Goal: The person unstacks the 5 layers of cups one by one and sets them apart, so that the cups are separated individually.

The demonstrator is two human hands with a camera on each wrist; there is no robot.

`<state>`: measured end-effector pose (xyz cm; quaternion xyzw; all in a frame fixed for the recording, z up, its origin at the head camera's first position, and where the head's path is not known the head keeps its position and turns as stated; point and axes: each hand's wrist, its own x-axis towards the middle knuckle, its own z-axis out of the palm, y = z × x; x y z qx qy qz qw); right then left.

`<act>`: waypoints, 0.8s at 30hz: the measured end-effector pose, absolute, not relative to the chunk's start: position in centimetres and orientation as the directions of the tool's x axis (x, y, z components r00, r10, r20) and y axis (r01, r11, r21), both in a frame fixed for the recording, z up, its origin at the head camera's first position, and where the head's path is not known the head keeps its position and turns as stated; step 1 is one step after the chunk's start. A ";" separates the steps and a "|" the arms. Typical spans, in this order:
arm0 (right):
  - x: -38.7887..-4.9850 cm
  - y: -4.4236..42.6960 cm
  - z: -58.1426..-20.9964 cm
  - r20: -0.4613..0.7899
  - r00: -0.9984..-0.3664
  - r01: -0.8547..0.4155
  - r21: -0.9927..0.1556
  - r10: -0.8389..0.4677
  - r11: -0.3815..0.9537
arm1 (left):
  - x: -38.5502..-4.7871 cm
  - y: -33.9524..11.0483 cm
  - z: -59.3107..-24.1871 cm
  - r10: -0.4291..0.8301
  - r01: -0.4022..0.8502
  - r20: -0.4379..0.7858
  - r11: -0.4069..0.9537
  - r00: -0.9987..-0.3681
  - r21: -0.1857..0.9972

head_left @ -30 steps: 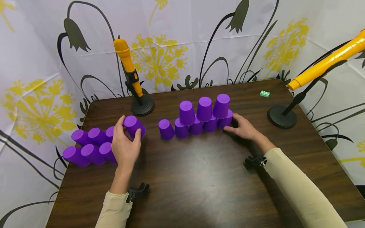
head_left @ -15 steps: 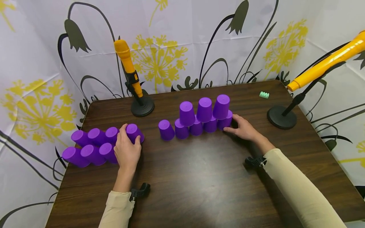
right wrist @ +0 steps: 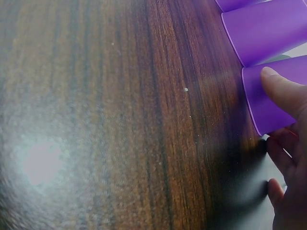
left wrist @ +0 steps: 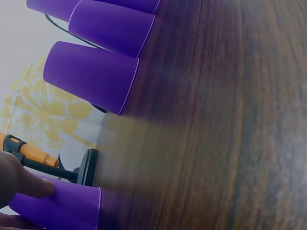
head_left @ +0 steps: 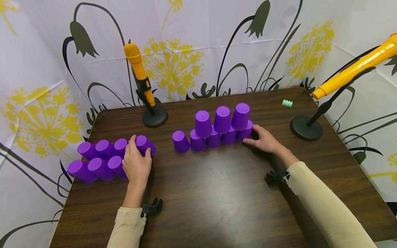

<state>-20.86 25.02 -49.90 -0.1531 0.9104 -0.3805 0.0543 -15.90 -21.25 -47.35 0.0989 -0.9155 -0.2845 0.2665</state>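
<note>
In the head view my left hand [head_left: 137, 163] grips an upside-down purple cup [head_left: 144, 144] at the right end of a group of similar cups. The left wrist view has a fingertip on that cup [left wrist: 72, 206], its rim at the table. My right hand [head_left: 263, 138] holds the rightmost bottom cup [head_left: 245, 131] of a row, its thumb [right wrist: 278, 88] on the near side and fingers round the outer side. Three cups, among them the middle upper cup [head_left: 222, 120], stand on that row. The leftmost bottom cup [head_left: 181, 142] has a bare top.
Several more upside-down cups [head_left: 101, 168] stand in two rows at the table's left. An orange microphone [head_left: 138, 65] on a black stand is behind them. Another orange microphone [head_left: 356, 67] leans over the right side. A small green toy brick [head_left: 287, 103] lies at the back right.
My left hand has brought its cup down and slightly left to the end of the back row at left. The right hand has stayed at its cup.
</note>
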 end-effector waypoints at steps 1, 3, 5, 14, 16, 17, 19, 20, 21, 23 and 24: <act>-20.9 25.0 -49.9 0.018 -0.947 -0.238 -0.709 -0.320 0.663 | -15.9 -21.3 -47.3 -0.331 -0.027 0.435 0.820 -0.838 0.572; -20.9 25.0 -49.9 0.020 -0.947 -0.240 -0.709 -0.322 0.663 | -15.8 -21.2 -47.2 -0.329 -0.021 0.444 0.821 -0.833 0.570; -20.9 25.0 -49.8 0.019 -0.946 -0.241 -0.708 -0.323 0.664 | -15.7 -21.2 -47.0 -0.327 -0.011 0.459 0.824 -0.826 0.567; -20.8 25.0 -49.9 0.008 -0.948 -0.231 -0.706 -0.319 0.670 | -15.0 -20.6 -43.9 -0.304 0.091 0.595 0.836 -0.744 0.541; -20.8 25.0 -49.9 0.007 -0.948 -0.230 -0.706 -0.317 0.670 | -14.9 -20.1 -43.1 -0.274 0.143 0.640 0.842 -0.718 0.520; -20.8 25.0 -49.9 0.007 -0.948 -0.229 -0.706 -0.317 0.670 | -14.9 -19.7 -42.7 -0.250 0.178 0.662 0.843 -0.706 0.508; -20.8 25.0 -49.9 0.007 -0.949 -0.229 -0.707 -0.316 0.669 | -14.9 -18.7 -42.1 -0.194 0.255 0.693 0.834 -0.694 0.489; -20.8 25.0 -49.9 0.007 -0.949 -0.228 -0.706 -0.315 0.670 | -14.9 -18.1 -41.8 -0.158 0.295 0.702 0.827 -0.694 0.478; -20.8 25.0 -49.9 0.007 -0.949 -0.227 -0.707 -0.314 0.670 | -14.9 -17.4 -41.6 -0.121 0.338 0.705 0.813 -0.698 0.474; -20.8 25.0 -49.9 0.007 -0.950 -0.225 -0.707 -0.313 0.670 | -15.1 -15.8 -41.3 -0.062 0.409 0.704 0.777 -0.707 0.479; -20.8 25.0 -50.0 0.006 -0.950 -0.224 -0.708 -0.312 0.670 | -15.2 -14.9 -41.3 -0.034 0.431 0.695 0.762 -0.718 0.483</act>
